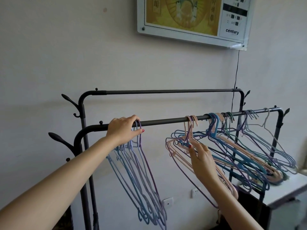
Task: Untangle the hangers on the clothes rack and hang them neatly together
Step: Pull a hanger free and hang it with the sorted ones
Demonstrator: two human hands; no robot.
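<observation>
A black clothes rack has a near rail [166, 121] and a higher far rail [166, 91]. On the near rail's left hangs a tidy bunch of blue and purple hangers [141, 180]. My left hand [123, 130] rests on the rail over their hooks, its fingers curled around them. Pink, purple and blue hangers [232, 156] hang tangled on the rail's right half. My right hand [201, 159] pinches the neck of a purple hanger [189, 138] among the pink ones, just below the rail.
A grey cabinet [285, 188] stands at the lower right under the tangled hangers. Coat hooks [58, 138] stick out from the rack's left posts. A framed calendar [192, 17] with a dangling cord hangs on the wall. Wall sockets [167, 203] sit low.
</observation>
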